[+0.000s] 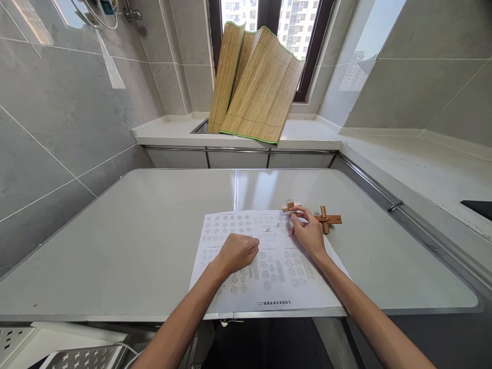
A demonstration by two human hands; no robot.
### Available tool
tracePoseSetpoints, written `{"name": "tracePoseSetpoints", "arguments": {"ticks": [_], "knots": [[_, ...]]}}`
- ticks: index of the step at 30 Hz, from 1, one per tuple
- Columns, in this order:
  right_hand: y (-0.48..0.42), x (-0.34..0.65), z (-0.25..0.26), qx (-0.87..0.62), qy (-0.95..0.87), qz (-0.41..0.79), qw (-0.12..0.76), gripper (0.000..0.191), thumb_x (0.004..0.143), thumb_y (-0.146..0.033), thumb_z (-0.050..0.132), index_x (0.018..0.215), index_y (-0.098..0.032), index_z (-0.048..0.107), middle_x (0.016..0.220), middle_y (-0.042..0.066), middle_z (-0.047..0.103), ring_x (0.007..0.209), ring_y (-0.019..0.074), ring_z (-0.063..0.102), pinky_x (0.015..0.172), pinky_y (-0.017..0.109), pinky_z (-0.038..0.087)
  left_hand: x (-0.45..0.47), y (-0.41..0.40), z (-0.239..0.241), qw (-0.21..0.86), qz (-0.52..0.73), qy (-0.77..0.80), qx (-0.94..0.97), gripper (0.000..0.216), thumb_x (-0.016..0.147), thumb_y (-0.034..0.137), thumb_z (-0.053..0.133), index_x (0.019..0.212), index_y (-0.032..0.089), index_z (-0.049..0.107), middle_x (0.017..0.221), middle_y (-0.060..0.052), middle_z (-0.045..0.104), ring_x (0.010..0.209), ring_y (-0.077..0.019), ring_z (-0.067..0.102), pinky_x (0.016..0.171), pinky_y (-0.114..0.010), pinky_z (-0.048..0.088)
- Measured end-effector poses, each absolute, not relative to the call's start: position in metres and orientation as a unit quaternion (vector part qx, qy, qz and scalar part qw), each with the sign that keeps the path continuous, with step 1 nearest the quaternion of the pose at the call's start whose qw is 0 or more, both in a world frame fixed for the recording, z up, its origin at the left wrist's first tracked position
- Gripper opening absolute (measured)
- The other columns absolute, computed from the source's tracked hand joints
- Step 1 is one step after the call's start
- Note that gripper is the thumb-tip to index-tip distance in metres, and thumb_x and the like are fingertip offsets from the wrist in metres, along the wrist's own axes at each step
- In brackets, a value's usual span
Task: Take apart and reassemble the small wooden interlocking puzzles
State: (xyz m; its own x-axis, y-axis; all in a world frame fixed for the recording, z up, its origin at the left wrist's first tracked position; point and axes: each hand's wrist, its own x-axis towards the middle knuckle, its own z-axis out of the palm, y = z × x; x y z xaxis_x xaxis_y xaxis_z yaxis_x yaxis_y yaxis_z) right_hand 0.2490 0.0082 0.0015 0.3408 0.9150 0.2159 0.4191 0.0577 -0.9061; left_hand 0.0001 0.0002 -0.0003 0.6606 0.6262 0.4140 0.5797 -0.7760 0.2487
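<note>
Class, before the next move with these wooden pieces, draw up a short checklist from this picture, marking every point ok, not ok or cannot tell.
1. Printed sheet lies print side up on the white table: ok.
2. Whole sheet uncovered for reading: not ok; both hands and forearms hide parts of it.
3. Right hand has its fingertips at the small wooden block piece: ok.
4. That piece is firmly gripped: cannot tell; the contact is too small to judge.
5. Left hand is opened out: not ok; it is curled over the sheet.
6. Brown wooden cross is close to the right hand: ok.
</note>
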Motion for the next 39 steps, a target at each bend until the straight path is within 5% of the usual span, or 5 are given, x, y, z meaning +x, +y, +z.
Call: {"name": "tracePoseSetpoints", "arguments": {"ticks": [12,17,22,36,39], "knots": [[0.009,0.247,0.008,-0.432,-0.493,0.557,0.51,0.042,0.086,-0.061,0.069,0.103,-0.026,0.052,0.082,-0.002,0.065,0.046,0.0081,0.044,0.042,0.022,0.024,0.003,-0.001,0.007,0.05,0.31,0.383,0.869,0.032,0.09,0.012,0.048,0.063,0.021,0.032,0.054,0.005,0.037,0.049,-0.0112,0.03,0.051,-0.028,0.021],[0.003,0.245,0.01,-0.385,-0.52,0.609,0.459,0.041,0.089,-0.055,0.07,0.11,-0.024,0.054,0.09,0.001,0.069,0.048,0.007,0.043,0.045,0.023,0.027,0.005,-0.004,0.017,0.08,0.347,0.426,0.832,0.019,0.097,0.036,0.058,0.088,0.021,0.049,0.082,0.0,0.06,0.069,-0.0149,0.054,0.063,-0.027,0.04],[0.0,0.243,0.011,-0.358,-0.555,0.632,0.405,0.041,0.089,-0.053,0.072,0.111,-0.021,0.059,0.077,-0.001,0.067,0.05,0.0084,0.048,0.046,0.023,0.026,0.008,-0.007,0.02,0.137,0.36,0.444,0.809,0.041,0.092,0.051,0.066,0.114,0.021,0.05,0.109,-0.008,0.063,0.097,-0.0232,0.062,0.083,-0.036,0.051],[-0.005,0.237,0.01,-0.411,-0.63,0.554,0.357,0.036,0.08,-0.045,0.08,0.104,-0.022,0.066,0.07,-0.002,0.066,0.06,0.0158,0.061,0.057,0.028,0.043,0.008,-0.012,0.028,0.255,0.31,0.394,0.827,0.041,0.089,0.046,0.07,0.121,0.022,0.058,0.112,-0.008,0.069,0.098,-0.0251,0.066,0.083,-0.038,0.054],[-0.004,0.239,0.011,-0.41,-0.647,0.521,0.376,0.035,0.085,-0.046,0.074,0.111,-0.023,0.067,0.089,0.002,0.071,0.07,0.0168,0.062,0.061,0.029,0.046,0.008,-0.011,0.025,0.27,0.318,0.38,0.826,0.054,0.087,0.042,0.073,0.133,0.025,0.051,0.121,-0.008,0.068,0.102,-0.0249,0.068,0.084,-0.037,0.055]]}}
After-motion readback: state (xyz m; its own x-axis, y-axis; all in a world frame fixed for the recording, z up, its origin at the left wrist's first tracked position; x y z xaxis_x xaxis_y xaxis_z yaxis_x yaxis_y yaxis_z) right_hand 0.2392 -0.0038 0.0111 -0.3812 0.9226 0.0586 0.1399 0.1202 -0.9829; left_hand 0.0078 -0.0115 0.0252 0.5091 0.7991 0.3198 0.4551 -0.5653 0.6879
